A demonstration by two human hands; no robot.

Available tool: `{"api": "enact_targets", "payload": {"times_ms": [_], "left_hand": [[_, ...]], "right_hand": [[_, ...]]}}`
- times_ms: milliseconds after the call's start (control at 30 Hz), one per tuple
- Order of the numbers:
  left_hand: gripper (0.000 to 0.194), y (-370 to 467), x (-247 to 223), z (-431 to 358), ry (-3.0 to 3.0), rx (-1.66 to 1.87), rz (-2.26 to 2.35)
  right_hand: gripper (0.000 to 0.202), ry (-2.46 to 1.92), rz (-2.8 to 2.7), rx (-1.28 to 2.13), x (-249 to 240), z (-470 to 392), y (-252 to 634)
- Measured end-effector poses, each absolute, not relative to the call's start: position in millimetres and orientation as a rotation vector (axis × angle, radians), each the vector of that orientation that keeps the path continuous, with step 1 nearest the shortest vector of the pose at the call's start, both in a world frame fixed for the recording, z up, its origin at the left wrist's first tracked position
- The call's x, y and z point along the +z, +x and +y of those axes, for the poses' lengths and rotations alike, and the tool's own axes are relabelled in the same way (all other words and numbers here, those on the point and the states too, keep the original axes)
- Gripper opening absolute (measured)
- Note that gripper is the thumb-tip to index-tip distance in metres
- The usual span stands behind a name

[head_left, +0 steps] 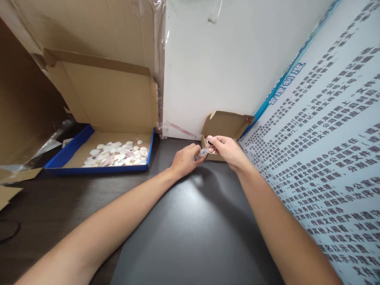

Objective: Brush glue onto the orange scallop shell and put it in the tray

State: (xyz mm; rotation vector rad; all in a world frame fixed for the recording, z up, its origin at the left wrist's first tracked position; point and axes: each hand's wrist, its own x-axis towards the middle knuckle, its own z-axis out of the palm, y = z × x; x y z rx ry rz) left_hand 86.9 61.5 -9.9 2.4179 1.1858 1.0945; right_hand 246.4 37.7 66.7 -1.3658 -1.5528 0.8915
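My left hand [187, 159] has its fingers wrapped round a small clear bottle [202, 153], tilted with its end toward my other hand. Just right of it, my right hand [223, 147] pinches a small black piece [210, 143], close to the bottle's end; whether the two touch is unclear. Both hands are in front of a small open cardboard box [227, 123], whose inside is mostly hidden behind my right hand. At the left, many white and pinkish shells [118, 153] lie in a blue-edged box [101, 171] with its cardboard lid raised.
A dark grey mat [184, 229] covers the table in front of me. Behind it stand a white panel [208, 71] and tall cardboard [118, 31]. A printed board [326, 138] rises along the right side. Cardboard flaps and a thin dark loop [10, 231] lie at the far left.
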Motion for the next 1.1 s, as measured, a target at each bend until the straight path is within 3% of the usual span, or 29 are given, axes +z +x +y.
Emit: {"api": "enact_targets", "payload": {"times_ms": [133,300,733,1100], "left_hand": [[0.016,85.6,-10.3,62.6,2.41,1.095,1.186],[0.016,84.9,-9.9,63.5,2.367,1.114,1.207],[0.022,87.0,-9.3,64.0,2.135,1.168,1.291],[0.023,86.7,-10.1,62.8,2.258,1.091,1.282]], "right_hand": [[0.047,-1.283,-1.309,1.115,63.3,42.2,246.5],[0.046,-1.235,-1.281,1.138,62.2,41.5,243.9],[0.023,-1.26,-1.826,0.656,67.0,24.2,236.5],[0.02,-1.384,-1.898,0.384,79.4,19.7,240.6]]}}
